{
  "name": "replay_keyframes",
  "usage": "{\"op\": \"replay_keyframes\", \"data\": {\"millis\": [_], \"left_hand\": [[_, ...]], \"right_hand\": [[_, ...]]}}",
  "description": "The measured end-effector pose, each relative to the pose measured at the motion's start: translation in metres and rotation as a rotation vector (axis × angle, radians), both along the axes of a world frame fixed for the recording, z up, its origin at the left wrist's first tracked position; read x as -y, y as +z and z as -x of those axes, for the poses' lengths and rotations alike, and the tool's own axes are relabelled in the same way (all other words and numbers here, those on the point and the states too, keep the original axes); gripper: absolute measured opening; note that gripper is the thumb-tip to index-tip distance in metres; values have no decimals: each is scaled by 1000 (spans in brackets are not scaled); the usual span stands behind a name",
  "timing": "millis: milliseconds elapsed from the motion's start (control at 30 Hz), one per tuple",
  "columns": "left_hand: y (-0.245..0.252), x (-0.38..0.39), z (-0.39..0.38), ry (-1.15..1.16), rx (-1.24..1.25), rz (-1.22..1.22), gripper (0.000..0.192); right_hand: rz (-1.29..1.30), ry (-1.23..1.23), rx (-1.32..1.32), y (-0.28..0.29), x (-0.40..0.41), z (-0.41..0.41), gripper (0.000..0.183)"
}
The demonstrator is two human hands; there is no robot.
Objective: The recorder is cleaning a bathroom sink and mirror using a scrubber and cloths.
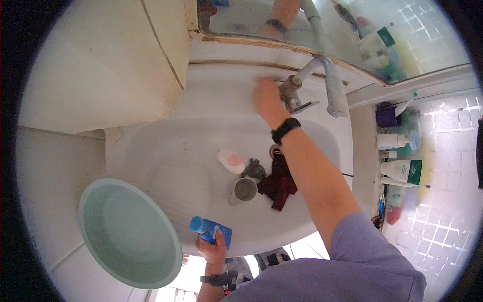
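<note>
My left hand (215, 252) grips a blue plastic bottle (218, 231) with a blue cap at the front rim of the white sink (177, 181). Stretched across the basin, my right hand (267, 99) is at the back ledge beside the worn metal faucet (289, 92). It is blurred, and its fingers are partly hidden. A lever handle (306, 107) sticks out from the faucet. In the sink lie a dark red cloth (278, 185), a dark scrubbing pad (255, 170), a cup (245, 189) and a white dish (225, 158) with pink soap (236, 160).
A pale green plastic tub (130, 234) stands at the left, overlapping the sink's edge. A mirror (241, 22) hangs low behind the faucet. Along the right, a shelf holds a white tube with a green cap (400, 170), a pump bottle (392, 141) and a dark cup (388, 116).
</note>
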State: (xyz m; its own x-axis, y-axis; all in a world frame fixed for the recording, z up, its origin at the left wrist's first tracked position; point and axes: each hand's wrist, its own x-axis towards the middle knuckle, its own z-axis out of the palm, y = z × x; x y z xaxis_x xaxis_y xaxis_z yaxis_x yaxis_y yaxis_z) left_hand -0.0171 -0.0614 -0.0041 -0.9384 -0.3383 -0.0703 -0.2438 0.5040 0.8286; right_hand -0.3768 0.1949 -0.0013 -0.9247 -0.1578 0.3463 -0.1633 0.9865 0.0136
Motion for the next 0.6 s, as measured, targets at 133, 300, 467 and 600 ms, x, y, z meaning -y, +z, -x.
{"op": "replay_keyframes", "data": {"millis": [133, 300, 467, 600], "left_hand": [[-7, 7, -7, -42, 4, 146, 28], [3, 0, 1, -11, 93, -110, 31], [-4, 9, -3, -46, -20, 2, 25], [-10, 9, -7, -5, -24, -44, 22]], "right_hand": [[-33, -144, 214, -14, 38, 19, 14], [314, 219, -9, -14, 76, 15, 19], [474, 433, 407, 10, 81, -45, 21], [495, 147, 219, 28, 55, -25, 19]]}}
